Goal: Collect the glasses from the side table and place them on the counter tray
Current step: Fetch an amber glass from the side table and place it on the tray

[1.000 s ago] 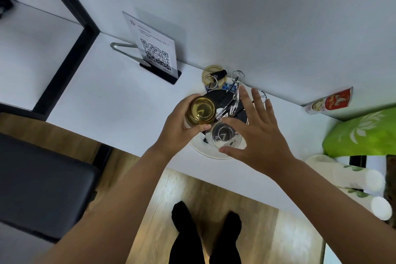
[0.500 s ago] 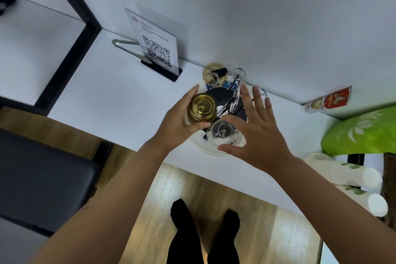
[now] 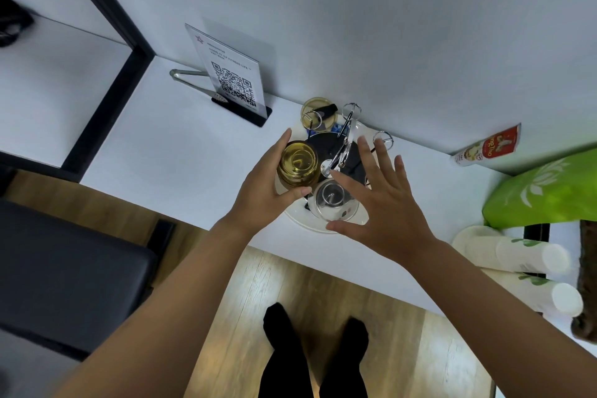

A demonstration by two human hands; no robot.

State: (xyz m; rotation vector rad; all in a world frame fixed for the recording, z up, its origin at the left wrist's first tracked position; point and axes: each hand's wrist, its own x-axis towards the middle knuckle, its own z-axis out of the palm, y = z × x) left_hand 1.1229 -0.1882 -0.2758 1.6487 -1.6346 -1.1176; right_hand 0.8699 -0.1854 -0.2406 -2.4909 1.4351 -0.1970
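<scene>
I hold amber glass (image 3: 298, 165) in left hand (image 3: 263, 194) over tray (image 3: 302, 222), fingers wrapped round it. Right hand (image 3: 384, 203) fingers spread above clear glass (image 3: 332, 200) on tray. Amber glass not yet set down.

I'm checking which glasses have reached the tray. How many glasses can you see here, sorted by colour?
Amber glasses: 2, one gripped by the left hand at, one on the rack by the wall.
Clear glasses: 1, on the tray beside the right hand.
Total: 3

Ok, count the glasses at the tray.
3: amber glass held by the left hand; clear glass on the tray's near side; amber glass at its far edge. Others may be hidden.
</scene>
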